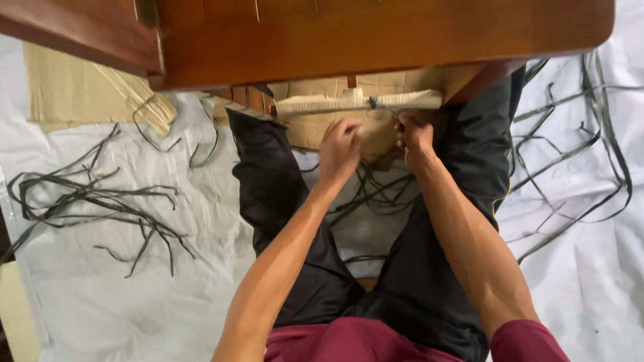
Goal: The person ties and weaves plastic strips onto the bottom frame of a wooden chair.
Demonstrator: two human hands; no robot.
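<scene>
Left hand (pixel 340 150) is curled closed against the cardboard wrapping (pixel 363 122) under the wooden furniture (pixel 374 29). Right hand (pixel 415 138) is closed too, fingers pinching what looks like a dark strap (pixel 378 104) at the padded white edge (pixel 358 102); exact grip unclear. Both sit between the person's knees. Cut straps (pixel 94 200) lie on the white sheet (pixel 127 309), more on the right.
</scene>
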